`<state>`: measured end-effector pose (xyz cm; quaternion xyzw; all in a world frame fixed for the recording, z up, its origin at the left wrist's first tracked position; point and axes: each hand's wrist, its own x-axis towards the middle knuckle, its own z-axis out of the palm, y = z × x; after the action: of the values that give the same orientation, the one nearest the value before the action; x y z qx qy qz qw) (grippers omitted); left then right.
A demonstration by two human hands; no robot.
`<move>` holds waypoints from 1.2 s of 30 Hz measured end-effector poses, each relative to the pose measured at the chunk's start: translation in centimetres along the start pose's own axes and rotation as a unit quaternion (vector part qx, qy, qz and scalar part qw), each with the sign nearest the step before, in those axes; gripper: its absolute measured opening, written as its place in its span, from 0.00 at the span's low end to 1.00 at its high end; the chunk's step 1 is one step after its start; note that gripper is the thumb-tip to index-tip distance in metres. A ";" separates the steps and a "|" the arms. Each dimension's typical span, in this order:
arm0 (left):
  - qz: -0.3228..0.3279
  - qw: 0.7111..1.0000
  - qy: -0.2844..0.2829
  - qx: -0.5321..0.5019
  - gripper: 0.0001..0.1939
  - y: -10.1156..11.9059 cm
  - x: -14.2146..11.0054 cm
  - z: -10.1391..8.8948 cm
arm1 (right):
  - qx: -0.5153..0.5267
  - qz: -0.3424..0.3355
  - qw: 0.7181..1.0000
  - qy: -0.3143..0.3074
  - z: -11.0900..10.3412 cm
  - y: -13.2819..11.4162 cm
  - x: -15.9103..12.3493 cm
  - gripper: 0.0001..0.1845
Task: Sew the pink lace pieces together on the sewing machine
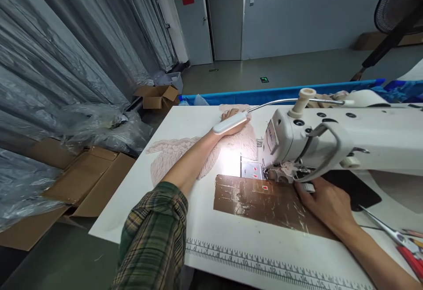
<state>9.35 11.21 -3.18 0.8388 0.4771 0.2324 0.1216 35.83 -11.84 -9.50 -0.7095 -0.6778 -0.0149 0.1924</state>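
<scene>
White table (145, 215) bears a printed ruler (257, 265), numbers partly legible.

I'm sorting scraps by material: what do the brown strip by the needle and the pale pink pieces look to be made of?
Brown strip: probably plastic sheet or taped card; glossy, with bright streaks and creases.
Pale pink pieces: lace fabric, seemingly matte, judging by the scalloped edge and openwork pattern; exact fibre can't be told.

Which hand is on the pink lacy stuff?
The left hand, the one partly under the white lamp. The right hand isn't on the lace; it's by the brown strip at the sewing machine.
</scene>
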 end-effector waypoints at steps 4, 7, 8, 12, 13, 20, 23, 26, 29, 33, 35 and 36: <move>-0.004 0.999 -0.040 0.031 0.26 -0.1 -3.0 -1.4 | 0.020 0.031 0.999 0.000 -0.7 -1.0 -0.1 0.23; 0.004 0.998 -0.052 0.044 0.24 0.0 -6.7 -2.8 | -0.004 0.048 0.999 0.023 -1.4 -1.8 -0.4 0.27; 0.000 0.998 -0.046 0.049 0.23 -0.1 -8.0 -3.2 | -0.019 0.039 0.998 0.033 -1.6 -2.0 -0.5 0.28; -0.040 0.996 0.010 0.073 0.18 -0.5 -12.9 -4.4 | -0.056 -0.031 0.995 0.077 -1.7 -2.0 -0.7 0.25; -0.051 0.996 0.023 0.075 0.17 -0.6 -14.0 -4.7 | -0.059 -0.044 0.994 0.079 -1.6 -1.8 -0.7 0.24; -0.123 0.990 0.054 0.053 0.09 -1.7 -18.5 -5.1 | -0.043 -0.034 0.997 0.059 -0.4 -0.9 -0.6 0.23; -0.129 0.990 0.049 0.039 0.10 -2.0 -18.6 -5.1 | -0.035 -0.012 0.998 0.048 -0.3 -0.6 -0.4 0.23; -0.129 0.990 0.047 0.032 0.13 -2.2 -18.4 -5.1 | -0.022 -0.003 0.999 0.042 -0.4 -0.5 -0.2 0.24; -0.130 0.990 0.050 0.026 0.14 -2.3 -18.4 -5.1 | -0.010 -0.004 0.999 0.041 -0.6 -0.5 -0.2 0.24; -0.136 0.988 0.066 0.028 0.13 -2.4 -18.3 -5.2 | -0.008 -0.005 0.999 0.045 -0.6 -0.4 -0.1 0.23; -0.142 0.986 0.084 0.038 0.12 -2.0 -18.3 -5.4 | -0.008 -0.007 0.999 0.045 -0.6 -0.3 -0.1 0.23; -0.142 0.985 0.090 0.041 0.11 -1.7 -18.3 -5.4 | -0.007 -0.005 0.999 0.047 -0.5 -0.3 -0.1 0.23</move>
<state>-2.63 -3.73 -4.22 0.7428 0.6093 0.2671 0.0751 35.67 -12.04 -8.95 -0.7061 -0.6715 -0.0539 0.2185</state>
